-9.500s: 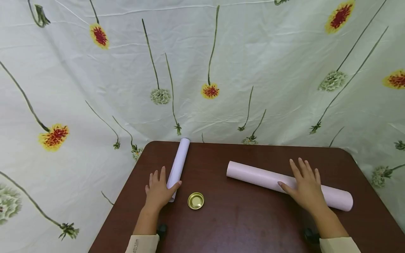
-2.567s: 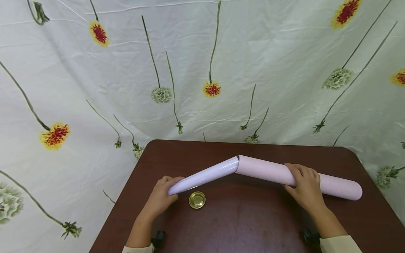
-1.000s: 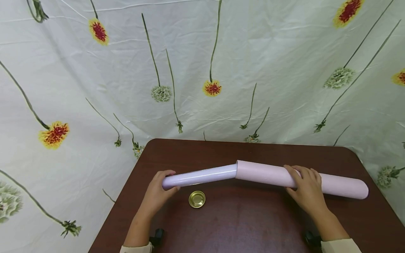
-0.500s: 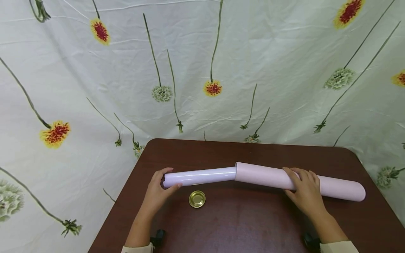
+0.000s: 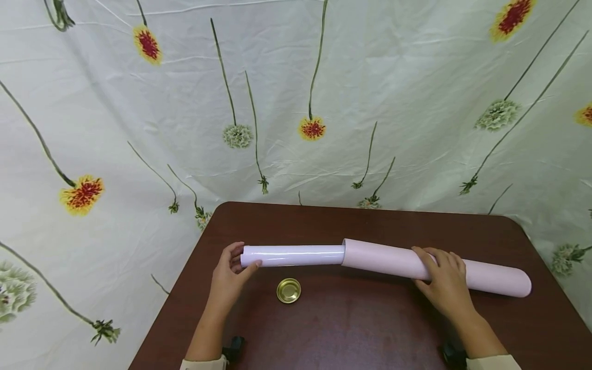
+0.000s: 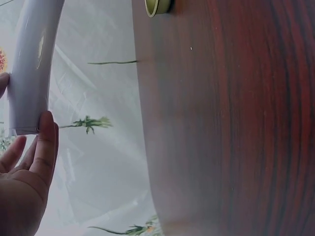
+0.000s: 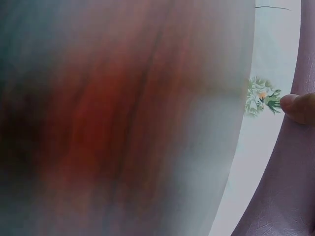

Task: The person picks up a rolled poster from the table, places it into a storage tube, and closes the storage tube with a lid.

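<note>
your left hand (image 5: pixel 227 279) pinches one end of the white roll (image 5: pixel 296 255), which runs rightward from it into the pink tube (image 5: pixel 379 257). your right hand (image 5: pixel 444 282) grips that tube from above. gold dish (image 5: pixel 289 291) sits just right of your left thumb.

The bench (image 5: pixel 351 326) has a dark reddish-brown top with streaked wood grain, its far edge at twelve o'clock and rounded corners at ten and two. Toward nine o'clock from its visible middle sits a shallow, round gold-coloured dish (image 5: pixel 289 291), hollow side up.
</note>
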The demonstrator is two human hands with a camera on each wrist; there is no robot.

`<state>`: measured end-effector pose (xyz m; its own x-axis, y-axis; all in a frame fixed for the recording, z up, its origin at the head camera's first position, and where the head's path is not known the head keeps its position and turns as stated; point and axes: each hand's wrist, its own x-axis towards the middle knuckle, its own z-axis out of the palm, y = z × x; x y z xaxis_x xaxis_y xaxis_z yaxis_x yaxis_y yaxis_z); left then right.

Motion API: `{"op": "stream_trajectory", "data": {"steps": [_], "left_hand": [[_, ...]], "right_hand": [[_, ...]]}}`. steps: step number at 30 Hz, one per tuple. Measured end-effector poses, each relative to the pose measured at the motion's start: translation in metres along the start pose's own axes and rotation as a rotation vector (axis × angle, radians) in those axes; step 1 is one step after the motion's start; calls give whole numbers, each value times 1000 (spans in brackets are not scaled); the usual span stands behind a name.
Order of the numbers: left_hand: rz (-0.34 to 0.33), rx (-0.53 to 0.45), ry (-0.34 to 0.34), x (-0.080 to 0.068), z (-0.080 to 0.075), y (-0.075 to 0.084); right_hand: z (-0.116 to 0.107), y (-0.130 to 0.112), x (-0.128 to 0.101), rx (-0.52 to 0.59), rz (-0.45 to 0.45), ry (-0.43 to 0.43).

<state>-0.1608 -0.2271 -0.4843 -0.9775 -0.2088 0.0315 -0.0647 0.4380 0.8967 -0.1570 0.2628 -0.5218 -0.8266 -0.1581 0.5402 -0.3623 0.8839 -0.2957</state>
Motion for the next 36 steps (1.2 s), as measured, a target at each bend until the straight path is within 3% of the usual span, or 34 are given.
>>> {"op": "stream_trajectory", "data": {"steps": [5,13,25,36], "left_hand": [[-5,24,-7,0,1,-1],[59,16,16,2,0,-1],[104,12,20,1,2,1],[106,22,22,-2,4,3]], "right_hand": [[1,0,-1,1,1,-2],[2,-1,-2,5,-2,-5],[3,-3,-1,24,-12,0],[4,-5,1,49,-8,-3]]}}
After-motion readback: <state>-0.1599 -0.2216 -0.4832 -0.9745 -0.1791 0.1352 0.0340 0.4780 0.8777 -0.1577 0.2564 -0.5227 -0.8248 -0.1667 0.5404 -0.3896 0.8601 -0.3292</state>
